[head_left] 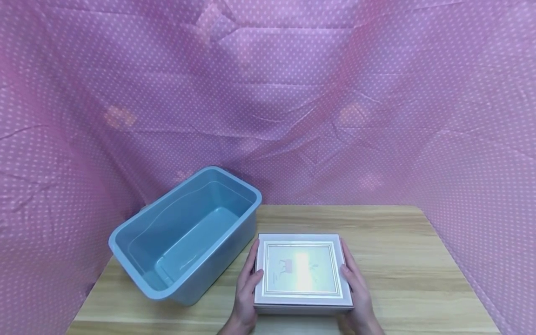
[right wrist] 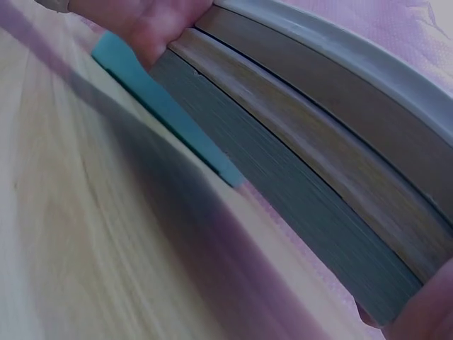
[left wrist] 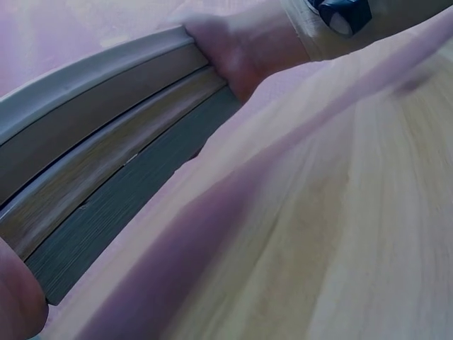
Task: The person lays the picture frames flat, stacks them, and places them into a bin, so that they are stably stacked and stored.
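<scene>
Between my two hands is a stack of picture frames. The white picture frame point(head_left: 303, 239) lies face up on top, with a glossy front that reflects the light over a faint animal drawing. Below it, the wrist views show a wood-toned layer point(left wrist: 117, 173) and a dark green layer point(right wrist: 283, 184). My left hand point(head_left: 247, 293) grips the stack's left side, thumb over the white border. On the opposite side my right hand point(head_left: 358, 298) holds it the same way. The stack is held above the table, its shadow falling on the wood.
A blue plastic bin point(head_left: 226, 246) stands at the left of the wooden table point(head_left: 402, 260), angled, with nothing in it. Pink dotted cloth point(head_left: 293, 107) hangs behind and along both sides of the table.
</scene>
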The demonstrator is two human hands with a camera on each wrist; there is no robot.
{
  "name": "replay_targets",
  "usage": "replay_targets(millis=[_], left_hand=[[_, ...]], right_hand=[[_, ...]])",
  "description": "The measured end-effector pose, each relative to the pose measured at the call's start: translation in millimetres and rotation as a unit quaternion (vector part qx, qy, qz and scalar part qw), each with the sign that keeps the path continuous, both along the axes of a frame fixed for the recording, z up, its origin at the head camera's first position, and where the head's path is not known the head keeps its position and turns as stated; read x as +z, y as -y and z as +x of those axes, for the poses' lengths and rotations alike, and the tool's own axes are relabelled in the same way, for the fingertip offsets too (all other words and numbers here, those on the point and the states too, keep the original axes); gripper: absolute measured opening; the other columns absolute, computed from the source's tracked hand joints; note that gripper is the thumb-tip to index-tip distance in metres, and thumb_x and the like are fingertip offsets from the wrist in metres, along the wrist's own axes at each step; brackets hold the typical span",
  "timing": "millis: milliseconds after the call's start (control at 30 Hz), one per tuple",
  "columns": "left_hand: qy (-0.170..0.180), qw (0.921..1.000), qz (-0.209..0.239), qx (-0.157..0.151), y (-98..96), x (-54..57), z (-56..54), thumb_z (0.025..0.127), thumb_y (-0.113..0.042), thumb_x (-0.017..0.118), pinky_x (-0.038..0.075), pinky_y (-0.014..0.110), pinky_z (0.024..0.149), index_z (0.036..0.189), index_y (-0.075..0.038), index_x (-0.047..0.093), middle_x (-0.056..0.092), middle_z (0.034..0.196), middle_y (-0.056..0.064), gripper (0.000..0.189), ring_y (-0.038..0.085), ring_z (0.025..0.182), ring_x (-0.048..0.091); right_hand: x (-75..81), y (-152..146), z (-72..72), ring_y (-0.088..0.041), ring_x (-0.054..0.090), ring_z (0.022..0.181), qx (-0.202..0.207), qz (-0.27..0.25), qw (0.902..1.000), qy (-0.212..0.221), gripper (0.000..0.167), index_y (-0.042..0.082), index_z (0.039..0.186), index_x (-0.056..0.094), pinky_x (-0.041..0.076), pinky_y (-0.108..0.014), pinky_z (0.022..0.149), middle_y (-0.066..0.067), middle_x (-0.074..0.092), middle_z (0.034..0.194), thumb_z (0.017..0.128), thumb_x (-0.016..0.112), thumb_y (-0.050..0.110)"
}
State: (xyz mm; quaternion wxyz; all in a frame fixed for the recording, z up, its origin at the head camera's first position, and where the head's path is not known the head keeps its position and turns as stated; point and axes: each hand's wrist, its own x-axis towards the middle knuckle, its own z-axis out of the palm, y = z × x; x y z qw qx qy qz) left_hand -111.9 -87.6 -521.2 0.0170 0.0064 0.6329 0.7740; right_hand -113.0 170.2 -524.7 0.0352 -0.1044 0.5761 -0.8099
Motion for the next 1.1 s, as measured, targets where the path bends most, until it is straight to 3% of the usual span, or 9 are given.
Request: replay_targets(millis=[133,200,267,533,633,767,900,967,1100], left_hand=[[-0.001,1.0000,0.006,0.003,0.5,6.4,1.7,0.105,-0.020,0.041,-0.001,0.037,0.134,0.173,-0.025,0.026,0.010,0.184,-0.001,0.070,0.023,0.169,0.001],[-0.003,0.9999,0.011,0.004,0.7,9.6,2.5,0.104,-0.019,0.041,-0.007,0.054,0.134,0.172,-0.023,0.029,0.010,0.184,0.001,0.069,0.027,0.169,0.000],[-0.001,0.9999,0.014,0.007,0.8,12.8,3.3,0.103,-0.018,0.042,-0.009,0.061,0.133,0.171,-0.022,0.032,0.011,0.184,0.003,0.068,0.029,0.169,0.000],[0.010,0.9996,-0.010,0.023,1.3,27.2,5.6,0.102,-0.020,0.045,-0.010,0.067,0.132,0.167,-0.023,0.040,0.011,0.183,0.006,0.065,0.035,0.169,0.001],[0.017,0.9993,-0.016,0.031,1.6,32.1,6.3,0.101,-0.020,0.047,-0.010,0.068,0.132,0.165,-0.024,0.043,0.013,0.183,0.006,0.064,0.035,0.169,0.002],[0.021,0.9990,-0.017,0.035,1.4,37.3,7.7,0.100,-0.019,0.049,-0.009,0.069,0.132,0.163,-0.024,0.045,0.013,0.183,0.006,0.063,0.035,0.169,0.003],[0.016,0.9992,-0.015,0.032,0.9,42.8,9.5,0.099,-0.017,0.049,-0.005,0.067,0.132,0.160,-0.022,0.047,0.011,0.183,0.007,0.060,0.035,0.168,0.004],[0.017,0.9993,-0.015,0.031,0.6,46.7,10.4,0.099,-0.017,0.048,-0.003,0.067,0.132,0.158,-0.022,0.048,0.011,0.182,0.007,0.059,0.035,0.168,0.005],[0.021,0.9991,-0.020,0.032,-0.2,55.0,12.0,0.100,-0.018,0.048,0.000,0.066,0.132,0.158,-0.025,0.049,0.013,0.182,0.006,0.059,0.034,0.167,0.008]], right_hand=[[4.9,-1,0.8,0.024,0.020,0.151,0.005,0.012,0.9998,-0.012,0.063,0.023,0.175,-0.001,0.023,-0.002,0.120,-0.001,-0.013,0.183,0.118,0.026,0.026],[7.7,-1,1.7,0.024,0.015,0.153,0.008,0.010,0.9999,-0.010,0.064,0.023,0.175,-0.003,0.020,-0.002,0.121,0.002,-0.015,0.183,0.118,0.026,0.026],[10.8,-1,2.7,0.022,0.011,0.154,0.007,0.013,0.9998,-0.009,0.064,0.023,0.175,-0.003,0.018,-0.002,0.122,0.003,-0.016,0.183,0.118,0.026,0.027],[23.1,2,4.8,0.018,0.013,0.156,0.004,0.019,0.9998,0.001,0.062,0.024,0.176,0.005,0.021,-0.004,0.121,-0.001,-0.012,0.184,0.118,0.027,0.028],[28.1,3,5.8,0.001,0.025,0.156,0.001,0.022,0.9997,0.010,0.061,0.025,0.175,0.010,0.032,-0.012,0.118,-0.007,-0.008,0.184,0.117,0.028,0.027],[34.2,3,7.3,-0.013,0.044,0.136,-0.011,0.041,0.9989,0.020,0.060,0.025,0.173,0.018,0.051,-0.020,0.099,-0.011,0.003,0.179,0.115,0.030,0.025],[39.8,2,8.0,-0.020,0.057,0.119,-0.018,0.050,0.9983,0.025,0.059,0.026,0.172,0.021,0.059,-0.026,0.083,-0.006,0.013,0.173,0.113,0.031,0.025],[42.8,2,8.1,-0.020,0.056,0.121,-0.017,0.049,0.9982,0.028,0.060,0.027,0.172,0.021,0.059,-0.026,0.084,-0.004,0.014,0.173,0.113,0.032,0.025],[49.8,3,8.0,-0.021,0.035,0.142,-0.011,0.043,0.9985,0.033,0.060,0.028,0.172,0.020,0.048,-0.024,0.101,-0.005,0.006,0.178,0.113,0.031,0.026]])
